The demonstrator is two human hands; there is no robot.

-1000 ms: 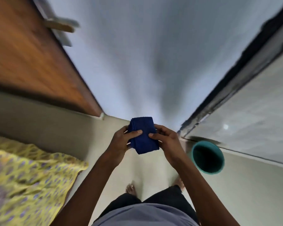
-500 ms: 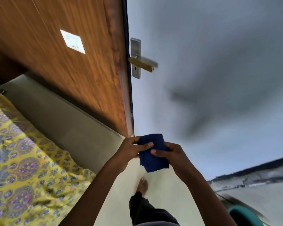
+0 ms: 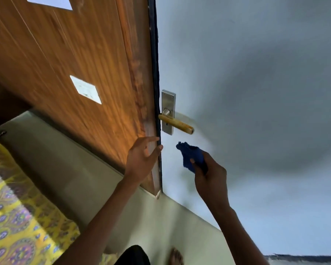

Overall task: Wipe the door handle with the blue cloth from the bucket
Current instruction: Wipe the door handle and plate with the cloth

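A brass lever door handle (image 3: 177, 124) juts from a steel plate (image 3: 168, 104) on the pale blue-grey door (image 3: 246, 92). My right hand (image 3: 210, 173) is shut on the bunched blue cloth (image 3: 190, 154), which is raised a little below and right of the handle, apart from it. My left hand (image 3: 142, 157) is open with fingers spread, and its fingertips lie against the door's dark edge (image 3: 156, 73) just below the handle plate. The bucket is out of view.
A brown wooden panel (image 3: 75, 54) with a white switch plate (image 3: 85, 89) stands left of the door edge. A bed with a yellow patterned sheet (image 3: 21, 217) fills the lower left. Pale floor (image 3: 141, 217) and my bare foot (image 3: 175, 257) lie below.
The view swung up toward the door and the handle came closer. My left hand let go of the cloth and went to the door edge. My right hand lifted the cloth toward the handle.
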